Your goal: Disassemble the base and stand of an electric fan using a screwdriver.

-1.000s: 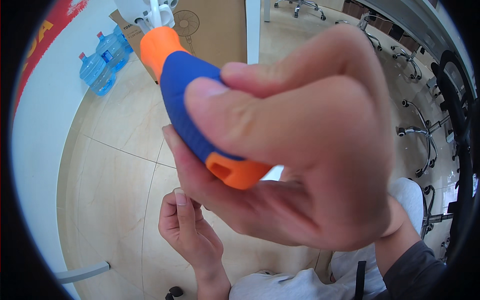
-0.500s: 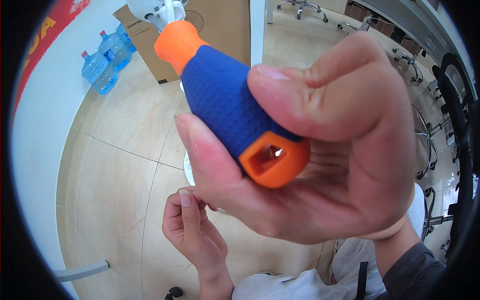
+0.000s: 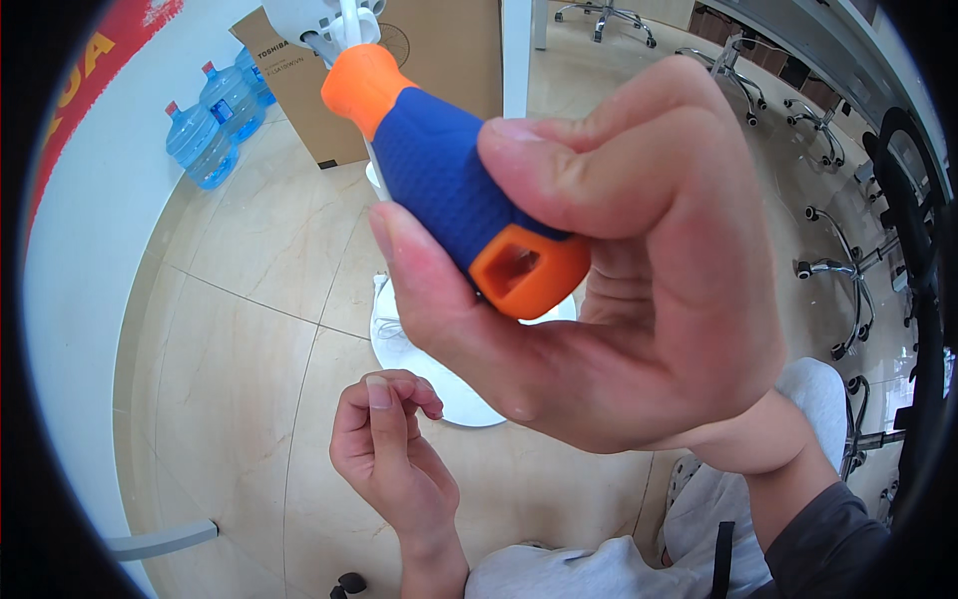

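Note:
My right hand (image 3: 679, 230) grips a screwdriver (image 3: 439, 150) with a blue textured handle and orange ends, close to the camera. Thumb and fingers press on opposite sides of the handle. Its far end points up at a white fan part (image 3: 317, 15) at the top edge; the handle hides most of the shaft and its tip. Lower down, my left hand (image 3: 394, 444) is closed in a pinch, thumb against curled fingers. Whatever it may hold is too small or hidden to tell. Beyond my right hand, a round white base (image 3: 444, 394) lies on the floor, partly covered.
A white plug with cord (image 3: 383, 299) lies on the base's left side. Behind stands a large cardboard box (image 3: 439, 90). Several blue water bottles (image 3: 203, 147) line the white wall at left. Wheeled office chairs (image 3: 848, 270) stand at right. A grey leg (image 3: 165, 540) juts in at lower left.
My right hand and the screwdriver have moved slightly up and away from the camera, uncovering more of the white base. My left hand has barely moved.

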Demonstrator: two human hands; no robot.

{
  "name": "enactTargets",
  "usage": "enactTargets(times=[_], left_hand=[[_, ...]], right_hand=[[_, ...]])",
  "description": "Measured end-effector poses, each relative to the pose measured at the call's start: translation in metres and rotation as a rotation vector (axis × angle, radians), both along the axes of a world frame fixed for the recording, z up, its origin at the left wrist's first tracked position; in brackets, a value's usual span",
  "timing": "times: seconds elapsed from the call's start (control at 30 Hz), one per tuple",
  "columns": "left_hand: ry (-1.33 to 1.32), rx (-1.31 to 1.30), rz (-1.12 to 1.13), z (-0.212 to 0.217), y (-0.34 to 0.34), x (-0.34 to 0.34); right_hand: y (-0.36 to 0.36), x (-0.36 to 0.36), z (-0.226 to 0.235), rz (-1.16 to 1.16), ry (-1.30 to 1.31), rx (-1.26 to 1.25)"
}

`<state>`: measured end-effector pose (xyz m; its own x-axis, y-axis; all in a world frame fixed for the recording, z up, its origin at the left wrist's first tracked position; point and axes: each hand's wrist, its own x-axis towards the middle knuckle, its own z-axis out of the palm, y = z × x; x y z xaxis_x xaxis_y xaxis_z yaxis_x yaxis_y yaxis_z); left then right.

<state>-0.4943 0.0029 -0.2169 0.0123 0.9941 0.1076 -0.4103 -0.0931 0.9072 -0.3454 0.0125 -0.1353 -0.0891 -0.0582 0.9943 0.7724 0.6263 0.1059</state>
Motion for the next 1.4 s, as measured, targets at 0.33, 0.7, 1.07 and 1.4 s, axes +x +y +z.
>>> enactTargets(times=[0.33, 0.7, 1.07, 1.4], left_hand=[[-0.004, 0.043, -0.058, -0.010, 0.006, -0.004], [-0.101, 0.051, -0.104, 0.003, 0.013, -0.005], [-0.299, 0.049, -0.477, 0.084, 0.061, 0.030], [-0.475, -0.087, -0.618, 0.102, 0.064, 0.039]], right_hand=[[0.008, 0.003, 0.005, 0.001, -0.053, -0.011], [0.004, 0.012, 0.009, 0.005, -0.102, -0.009], [0.016, 0.004, 0.017, 0.012, -0.170, -0.017], [0.020, 0.008, 0.009, -0.083, -0.142, -0.174]])
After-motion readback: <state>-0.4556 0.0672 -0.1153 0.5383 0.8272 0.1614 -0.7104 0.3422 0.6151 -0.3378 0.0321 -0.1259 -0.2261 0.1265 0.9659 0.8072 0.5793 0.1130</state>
